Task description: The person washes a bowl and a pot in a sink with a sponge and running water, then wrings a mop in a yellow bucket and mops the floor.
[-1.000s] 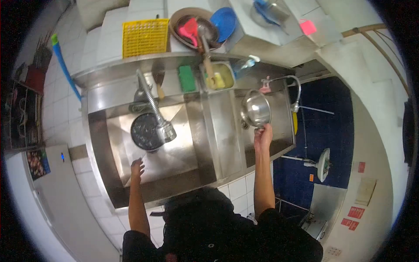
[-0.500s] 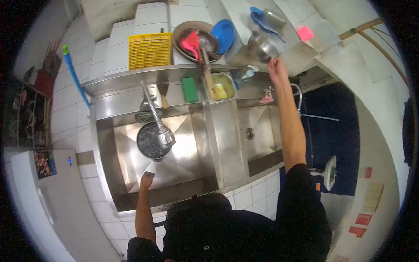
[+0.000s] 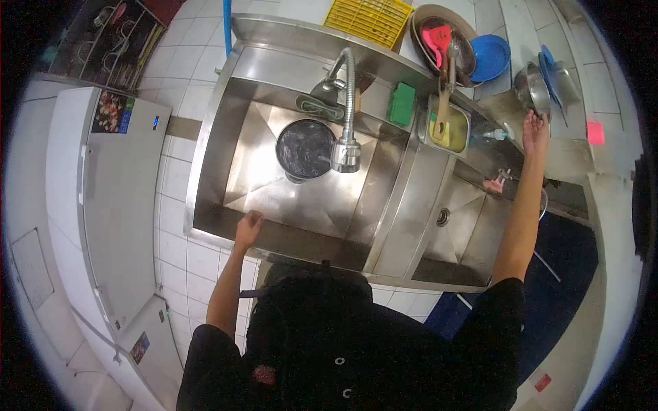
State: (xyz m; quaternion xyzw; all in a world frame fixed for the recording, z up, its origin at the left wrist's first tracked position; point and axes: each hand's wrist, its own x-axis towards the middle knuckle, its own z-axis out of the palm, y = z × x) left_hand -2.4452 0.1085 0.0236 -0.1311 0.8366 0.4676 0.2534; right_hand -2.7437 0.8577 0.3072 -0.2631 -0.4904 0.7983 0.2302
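Observation:
My right hand (image 3: 535, 132) is at the lower rim of a metal bowl (image 3: 530, 88), fingers closed at its edge. The bowl stands tilted on the ledge beside a blue plate (image 3: 548, 65) and a metal container (image 3: 566, 85). My left hand (image 3: 249, 226), loosely curled with nothing visible in it, hovers over the near left part of the large steel sink (image 3: 329, 212). In that sink sits a dark round pot (image 3: 296, 147) with water in it. A coiled-hose faucet (image 3: 345, 156) hangs over the pot's right edge.
A green sponge (image 3: 402, 103) lies on the sink ledge near a small steel tray (image 3: 452, 137) with yellowish liquid. Behind are a yellow basket (image 3: 367, 20), a large brown basin (image 3: 425, 17) with utensils and a blue basin (image 3: 491, 57). A fridge (image 3: 123, 205) stands left.
The view has turned, shifting the sink and ledge rightward. My right hand and the metal bowl have come closer to the blue plate. My left hand stays low and curled.

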